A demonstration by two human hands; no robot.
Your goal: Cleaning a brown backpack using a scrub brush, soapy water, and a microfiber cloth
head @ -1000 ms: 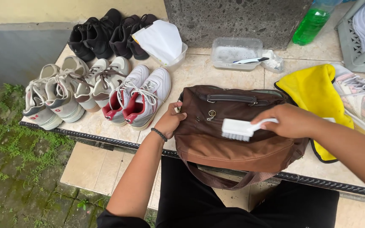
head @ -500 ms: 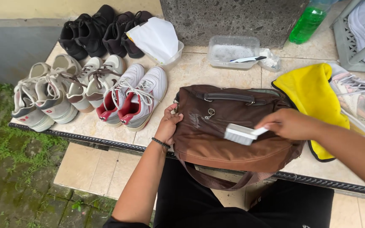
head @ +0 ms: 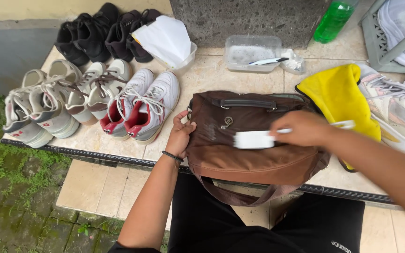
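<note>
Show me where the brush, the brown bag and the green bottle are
Brush [head: 254, 139]: head view, on its white block, blurred.
Brown bag [head: 254, 161]: head view, on its front panel below the brush.
Green bottle [head: 332, 21]: head view, on its body at the top edge.

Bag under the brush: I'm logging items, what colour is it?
Brown bag, clearest in the head view.
</note>
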